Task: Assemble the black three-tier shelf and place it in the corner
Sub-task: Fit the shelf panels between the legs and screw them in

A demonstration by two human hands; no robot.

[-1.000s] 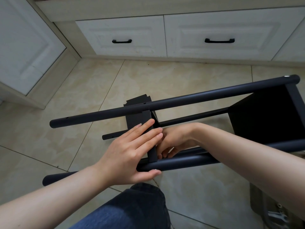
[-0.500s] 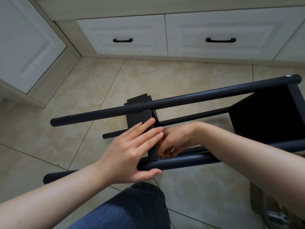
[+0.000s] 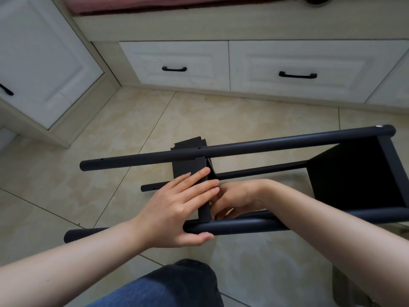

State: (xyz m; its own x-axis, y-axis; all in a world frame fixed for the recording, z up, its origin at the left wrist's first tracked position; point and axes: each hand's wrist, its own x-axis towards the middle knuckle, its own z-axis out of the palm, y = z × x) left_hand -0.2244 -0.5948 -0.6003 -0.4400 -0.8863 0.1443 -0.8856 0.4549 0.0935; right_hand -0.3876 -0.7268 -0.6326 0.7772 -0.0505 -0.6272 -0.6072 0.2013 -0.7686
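Lying on its side across the beige tiled floor (image 3: pixel 199 116), the partly built black metal three-tier shelf frame (image 3: pixel 243 149) occupies the centre and 3 o'clock side of the view.

- Upper black round tube (image 3: pixel 254 146): runs from 9 o'clock toward 2 o'clock, its small holes visible near the left end.
- Nearer black round tube (image 3: pixel 247 226): runs roughly parallel, closer to the person.
- Thin black rod (image 3: pixel 261 171): lies between the two tubes, farther down.
- Black flat shelf panel (image 3: pixel 200 169): stands on edge between the two tubes, at the centre.
- Second black panel (image 3: pixel 354 173): fixed at the frame's 3 o'clock end.
- Left hand (image 3: pixel 174 209): fingers extended flat against the middle panel's face, thumb hooked under the nearer tube; a pressing hold, not a closed fist.
- Right hand (image 3: pixel 234 199): reaches inside the frame just behind the same panel, fingers curled; whether they pinch anything cannot be told.
- White panelled drawers with black bar handles (image 3: pixel 297 74): along 12 o'clock.
- White cabinet door (image 3: pixel 44 63): at 10 o'clock, meeting the drawers at a floor corner.
- Knee in dark blue denim (image 3: pixel 177 286): at 6 o'clock.
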